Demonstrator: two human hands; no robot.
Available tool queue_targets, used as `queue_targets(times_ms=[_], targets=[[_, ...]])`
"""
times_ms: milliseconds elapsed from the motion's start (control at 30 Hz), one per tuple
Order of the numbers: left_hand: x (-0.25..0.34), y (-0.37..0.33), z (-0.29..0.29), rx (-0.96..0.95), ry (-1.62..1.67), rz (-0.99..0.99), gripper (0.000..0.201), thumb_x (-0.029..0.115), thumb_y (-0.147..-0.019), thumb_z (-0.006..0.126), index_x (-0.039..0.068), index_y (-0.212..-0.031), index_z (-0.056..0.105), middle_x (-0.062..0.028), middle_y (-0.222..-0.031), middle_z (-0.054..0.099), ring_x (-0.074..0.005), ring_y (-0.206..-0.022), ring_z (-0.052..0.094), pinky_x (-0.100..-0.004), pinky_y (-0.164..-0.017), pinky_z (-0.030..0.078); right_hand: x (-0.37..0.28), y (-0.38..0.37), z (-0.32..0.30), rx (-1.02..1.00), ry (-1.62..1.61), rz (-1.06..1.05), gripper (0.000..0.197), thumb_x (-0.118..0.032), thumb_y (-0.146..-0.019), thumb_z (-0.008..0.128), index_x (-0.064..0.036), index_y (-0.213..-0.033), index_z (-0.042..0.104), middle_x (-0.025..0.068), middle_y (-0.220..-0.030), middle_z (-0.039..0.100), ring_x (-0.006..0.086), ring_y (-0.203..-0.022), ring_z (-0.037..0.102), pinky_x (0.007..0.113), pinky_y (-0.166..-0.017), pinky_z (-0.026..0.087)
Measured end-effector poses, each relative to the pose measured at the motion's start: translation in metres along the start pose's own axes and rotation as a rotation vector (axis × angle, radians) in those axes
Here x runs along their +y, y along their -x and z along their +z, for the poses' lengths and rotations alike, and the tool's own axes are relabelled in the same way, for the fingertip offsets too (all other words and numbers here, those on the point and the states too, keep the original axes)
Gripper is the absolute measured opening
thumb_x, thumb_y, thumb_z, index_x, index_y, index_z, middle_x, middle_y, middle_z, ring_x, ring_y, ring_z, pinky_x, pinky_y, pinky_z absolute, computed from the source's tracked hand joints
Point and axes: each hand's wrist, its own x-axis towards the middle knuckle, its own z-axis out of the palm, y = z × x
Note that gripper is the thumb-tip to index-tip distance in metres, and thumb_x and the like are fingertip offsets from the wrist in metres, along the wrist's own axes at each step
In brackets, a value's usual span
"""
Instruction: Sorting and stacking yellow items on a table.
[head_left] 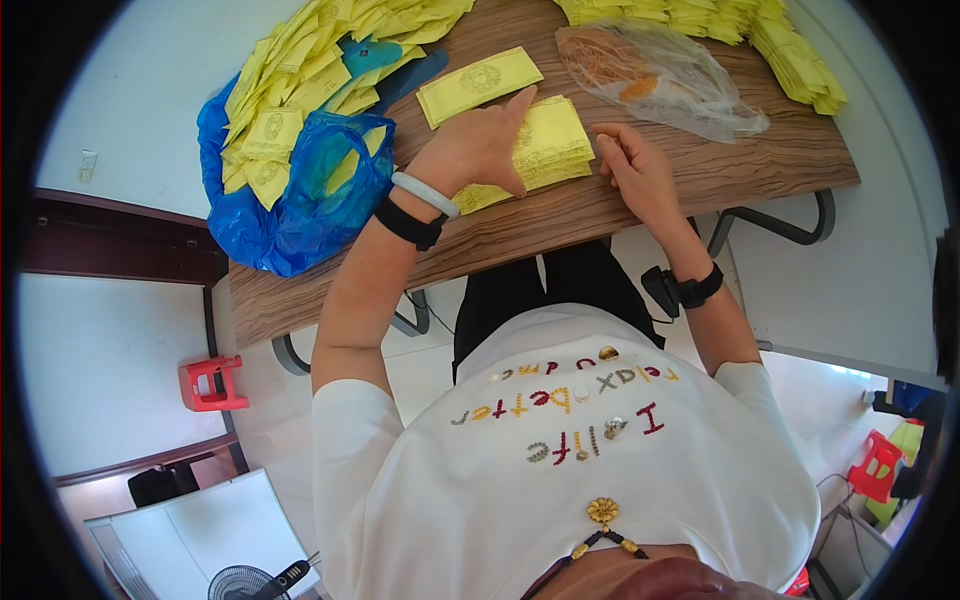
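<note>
A stack of yellow printed paper slips [555,140] lies on the wood-grain table before me. My left hand [480,142] rests over its left end, thumb and fingers spread wide apart across the slips. Just past the stack's right end is my right hand [640,172], its fingers loosely bent and the thumb a little apart; I see nothing held in it. Beyond the left hand a separate flat yellow slip bundle [480,86] lies at a slant.
A blue plastic bag [290,215] overflowing with a heap of yellow slips [285,100] stands at the left. A clear plastic bag [660,80] holding orange-brown strands lies far right. More yellow slip stacks [795,65] line the far right edge. The table's front edge [560,225] is close to me.
</note>
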Motion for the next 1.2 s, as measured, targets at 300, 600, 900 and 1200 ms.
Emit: queue_targets(times_ms=[300, 600, 900, 1200], targets=[[0.001, -0.005, 0.006, -0.037, -0.058, -0.038, 0.118, 0.034, -0.056, 0.087, 0.0, -0.15, 0.025, -0.0248, -0.117, 0.064, -0.0399, -0.101, 0.064, -0.0417, -0.087, 0.053, -0.001, 0.005, 0.002, 0.028, 0.043, -0.025, 0.026, -0.021, -0.102, 0.055, -0.0033, -0.119, 0.065, -0.0024, -0.073, 0.057, 0.0034, -0.066, 0.052, 0.021, -0.058, 0.043], [0.005, 0.0, 0.004, 0.03, -0.068, -0.032, 0.121, 0.037, -0.052, 0.091, 0.0, -0.149, 0.029, -0.0226, -0.108, 0.067, -0.0361, -0.099, 0.067, -0.039, -0.084, 0.055, -0.002, 0.01, 0.004, 0.074, 0.017, -0.025, 0.024, -0.019, -0.101, 0.057, -0.004, -0.118, 0.065, -0.0033, -0.072, 0.056, 0.0026, -0.065, 0.051, 0.02, -0.057, 0.042], [-0.001, 0.002, 0.004, 0.114, -0.028, 0.038, 0.127, 0.045, -0.049, 0.093, 0.002, -0.15, 0.029, -0.0232, -0.115, 0.064, -0.0364, -0.105, 0.065, -0.039, -0.089, 0.054, -0.005, 0.011, -0.001, 0.096, -0.092, 0.013, 0.022, -0.018, -0.102, 0.057, -0.0047, -0.116, 0.067, -0.0044, -0.069, 0.054, 0.0016, -0.062, 0.048, 0.019, -0.056, 0.04], [0.002, 0.033, -0.023, 0.485, 0.125, 0.159, 0.094, 0.04, -0.067, 0.087, 0.004, -0.142, 0.041, -0.021, -0.117, 0.064, -0.0356, -0.11, 0.062, -0.0406, -0.098, 0.049, -0.005, 0.013, -0.002, 0.101, -0.151, 0.025, 0.021, -0.017, -0.102, 0.057, -0.0051, -0.116, 0.068, -0.0046, -0.069, 0.054, 0.0018, -0.061, 0.047, 0.019, -0.055, 0.038]])
